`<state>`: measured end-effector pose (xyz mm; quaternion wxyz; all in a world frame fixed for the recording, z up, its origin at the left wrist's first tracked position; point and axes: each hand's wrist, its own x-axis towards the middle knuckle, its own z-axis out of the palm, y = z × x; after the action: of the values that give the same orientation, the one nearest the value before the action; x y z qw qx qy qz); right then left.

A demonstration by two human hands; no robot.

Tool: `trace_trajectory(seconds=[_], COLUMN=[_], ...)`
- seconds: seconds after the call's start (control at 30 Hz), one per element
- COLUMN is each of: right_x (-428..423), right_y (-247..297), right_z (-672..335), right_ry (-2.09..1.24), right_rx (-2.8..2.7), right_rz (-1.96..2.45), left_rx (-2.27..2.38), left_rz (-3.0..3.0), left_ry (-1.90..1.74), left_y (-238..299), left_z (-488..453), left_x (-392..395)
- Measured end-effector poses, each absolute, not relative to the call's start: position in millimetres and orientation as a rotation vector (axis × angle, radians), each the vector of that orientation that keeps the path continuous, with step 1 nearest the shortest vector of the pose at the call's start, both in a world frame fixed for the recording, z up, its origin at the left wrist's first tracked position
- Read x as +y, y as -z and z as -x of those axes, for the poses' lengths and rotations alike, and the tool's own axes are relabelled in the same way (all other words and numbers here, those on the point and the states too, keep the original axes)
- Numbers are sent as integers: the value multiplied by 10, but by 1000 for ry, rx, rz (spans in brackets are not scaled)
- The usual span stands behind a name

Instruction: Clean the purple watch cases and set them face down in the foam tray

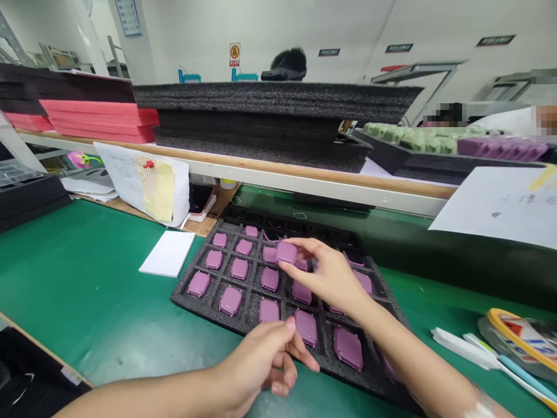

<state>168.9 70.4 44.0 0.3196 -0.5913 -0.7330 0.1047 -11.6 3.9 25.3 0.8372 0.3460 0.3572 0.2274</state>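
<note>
A black foam tray [204,305] with square pockets lies on the green bench, and many pockets hold purple watch cases [230,301]. My right hand [324,270] is over the tray's middle, thumb and fingers pinching one purple watch case [286,252] by its edges above the pockets. Below it, near the tray's front edge, my left hand [272,360] is held with fingers apart and loosely curled, nothing in it. My right hand and forearm hide some of the pockets on the right. Darker pieces sit in the far rows.
A white pad of paper [167,253] lies left of the tray. A shelf edge [278,168] crosses behind, carrying stacked black foam [261,125], red foam [100,119] and a tray of green and purple parts [435,142]. Tape rolls [522,337] and white-handled tools [463,348] are at right.
</note>
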Motion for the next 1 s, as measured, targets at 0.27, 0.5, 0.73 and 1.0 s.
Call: trace_trajectory(seconds=[0.27,0.5,0.73,1.0], right_x=[2012,2163,2322,2222], right_y=[-303,-190,-584,-577], right_z=[-798,-697,-1460,-1640], right_ry=[-239,-233,-399,-362], right_rx=[-2098,-2272,-2580,-2652], right_rz=[1636,1675,1911,1983], left_rx=[789,747,715,737], left_rz=[-1065,-1107,-1156,-1150], left_ry=[-345,-315,-287,-308], left_y=[-101,-2,49,-8], left_z=[36,10,-34,9], left_x=[143,184,121,133])
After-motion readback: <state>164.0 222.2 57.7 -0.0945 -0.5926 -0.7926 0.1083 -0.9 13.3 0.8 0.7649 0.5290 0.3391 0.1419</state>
